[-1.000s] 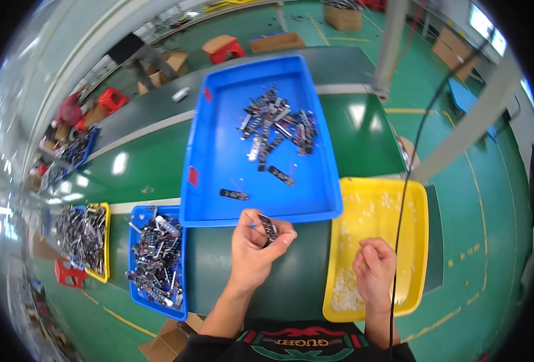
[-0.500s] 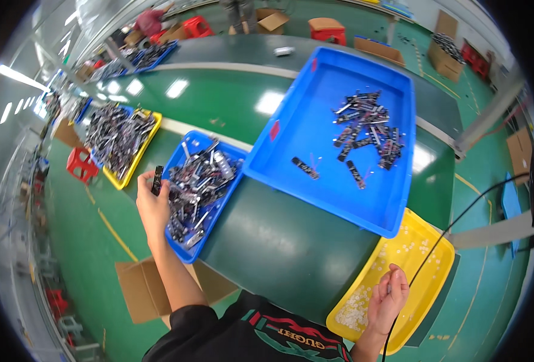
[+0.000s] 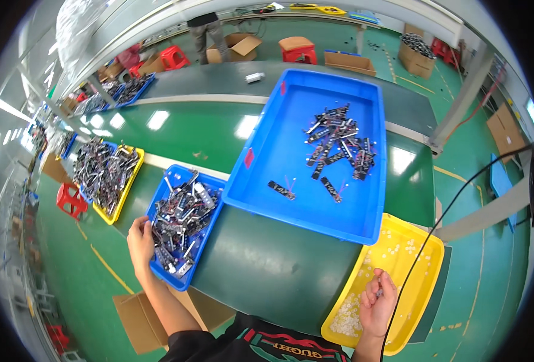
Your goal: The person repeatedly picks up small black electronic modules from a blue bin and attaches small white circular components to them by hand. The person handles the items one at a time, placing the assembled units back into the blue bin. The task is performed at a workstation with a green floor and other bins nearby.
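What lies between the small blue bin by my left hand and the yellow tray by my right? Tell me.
In the head view, only bare dark green tabletop lies between the small blue bin and the yellow tray; the large blue tray sits farther back.

Small bin (image 3: 214, 208) left of large tray (image 3: 291, 205); pellet tray (image 3: 427, 271) right, nearer person.

Large blue tray (image 3: 291, 199), small blue bin (image 3: 158, 274), yellow tray (image 3: 427, 283), green table (image 3: 267, 265), red stool (image 3: 69, 199)
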Demonstrator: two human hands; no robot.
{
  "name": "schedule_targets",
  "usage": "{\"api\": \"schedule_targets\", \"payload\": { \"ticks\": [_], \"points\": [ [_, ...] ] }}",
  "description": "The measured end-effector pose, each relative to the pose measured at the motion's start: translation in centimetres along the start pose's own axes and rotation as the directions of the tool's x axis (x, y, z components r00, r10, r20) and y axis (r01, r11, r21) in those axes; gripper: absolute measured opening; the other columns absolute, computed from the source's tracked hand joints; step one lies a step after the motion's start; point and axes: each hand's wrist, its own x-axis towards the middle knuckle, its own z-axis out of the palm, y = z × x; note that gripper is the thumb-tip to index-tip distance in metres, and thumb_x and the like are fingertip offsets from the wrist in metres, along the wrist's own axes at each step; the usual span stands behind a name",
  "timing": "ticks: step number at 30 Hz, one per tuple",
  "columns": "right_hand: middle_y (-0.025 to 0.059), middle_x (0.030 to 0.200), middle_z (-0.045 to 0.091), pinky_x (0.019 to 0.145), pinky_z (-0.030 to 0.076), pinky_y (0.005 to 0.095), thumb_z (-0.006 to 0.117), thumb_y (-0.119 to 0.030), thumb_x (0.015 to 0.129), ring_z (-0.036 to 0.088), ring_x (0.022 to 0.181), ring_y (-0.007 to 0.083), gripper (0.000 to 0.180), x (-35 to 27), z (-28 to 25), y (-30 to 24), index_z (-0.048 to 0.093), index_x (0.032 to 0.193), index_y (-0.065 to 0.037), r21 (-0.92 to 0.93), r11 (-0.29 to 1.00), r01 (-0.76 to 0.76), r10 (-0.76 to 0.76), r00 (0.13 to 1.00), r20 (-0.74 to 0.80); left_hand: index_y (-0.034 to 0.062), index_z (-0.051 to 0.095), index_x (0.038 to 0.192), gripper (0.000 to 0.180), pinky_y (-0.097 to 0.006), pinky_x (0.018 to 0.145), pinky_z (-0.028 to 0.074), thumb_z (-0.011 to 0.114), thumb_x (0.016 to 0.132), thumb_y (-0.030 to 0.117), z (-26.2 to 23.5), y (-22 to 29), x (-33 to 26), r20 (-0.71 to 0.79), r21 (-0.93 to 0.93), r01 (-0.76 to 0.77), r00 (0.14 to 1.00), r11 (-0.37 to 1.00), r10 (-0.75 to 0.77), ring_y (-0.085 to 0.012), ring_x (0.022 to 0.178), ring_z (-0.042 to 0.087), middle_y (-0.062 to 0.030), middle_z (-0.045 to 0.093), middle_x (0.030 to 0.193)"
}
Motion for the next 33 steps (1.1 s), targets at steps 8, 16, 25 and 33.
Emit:
{"api": "schedule_targets", "payload": {
  "ticks": [8,16,25,33],
  "points": [
    [-0.0005,0.063,0.043,0.036,0.023,0.0191,0.046,-0.014,0.088,0.03,0.042,0.0051,0.024,-0.3,-0.7,-0.4,0.057,0.104,0.001,0.106,0.994,0.016,-0.016,1.0,0.0,0.0025,0.06,0.095,0.015,-0.038,0.08,0.042,0.054,0.084,0.009,1.2,5.0,-0.4,-0.198,0.131,-0.254,0.94,0.958,0.277,-0.0289,0.087,0.055,-0.013,0.06,0.091],
    [0.0115,0.085,0.062,0.038,0.023,0.0177,0.047,-0.005,0.09,0.028,0.043,0.0026,0.024,-0.6,-0.3,-0.4,0.054,0.112,0.001,0.056,0.998,-0.024,0.019,0.995,0.094,0.0026,0.061,0.095,0.019,-0.037,0.075,0.045,0.063,0.078,0.009,8.0,20.0,-4.7,0.142,-0.339,-0.589,0.739,0.733,0.659,-0.0285,0.084,0.057,-0.0134,0.061,0.089],
    [0.0079,0.067,0.058,0.037,0.022,0.0191,0.052,-0.013,0.091,0.028,0.042,0.0044,0.014,-0.6,-1.1,0.2,0.057,0.093,-0.001,0.167,0.981,-0.098,0.071,0.985,0.16,0.003,0.063,0.094,0.037,-0.035,0.077,0.047,0.077,0.063,0.019,17.2,22.0,-1.5,0.681,-0.257,-0.649,0.404,0.716,0.611,-0.026,0.087,0.061,-0.0132,0.064,0.09],
    [0.0033,0.061,0.052,0.036,0.021,0.0194,0.051,-0.016,0.091,0.028,0.041,0.0053,0.015,-0.3,-1.3,0.6,0.057,0.085,-0.003,0.174,0.978,-0.116,0.081,0.977,0.196,0.0022,0.062,0.093,0.039,-0.037,0.068,0.048,0.078,0.061,0.017,17.3,22.7,-0.5,0.81,-0.257,-0.638,0.267,0.726,0.522,-0.0289,0.074,0.063,-0.0144,0.065,0.077]
  ]
}}
